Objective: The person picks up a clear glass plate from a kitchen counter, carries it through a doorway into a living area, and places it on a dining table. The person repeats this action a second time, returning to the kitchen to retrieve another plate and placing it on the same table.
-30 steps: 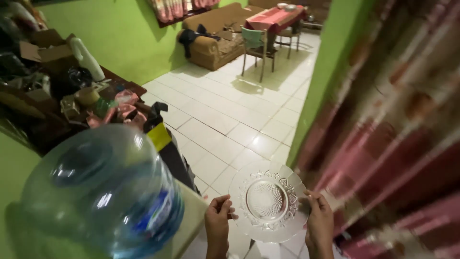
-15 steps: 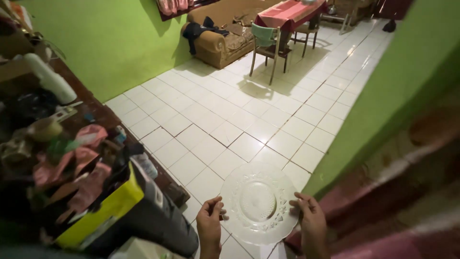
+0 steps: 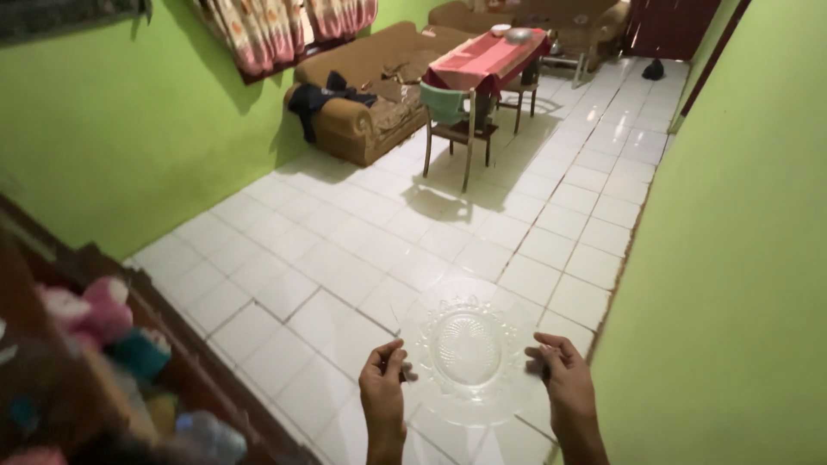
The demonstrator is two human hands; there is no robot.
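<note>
Clear patterned glass plate (image 3: 469,351) pinched at opposite rims, left hand (image 3: 383,392) and right hand (image 3: 564,385). Water jug, curtain gone from view; open tiled floor (image 3: 362,250) now beyond plate. Carrying onward, likely.

Two bare hands reach forward at the bottom of view, forearms nearly parallel. The left hand (image 3: 383,387) pinches with curled fingers; the right hand (image 3: 564,383) grips likewise, fingers pointing inward.

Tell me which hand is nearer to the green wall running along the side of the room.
Right. The right hand holds the clear glass plate by the rim nearest the green wall; the left hand grips the opposite rim, farther from it.
</note>
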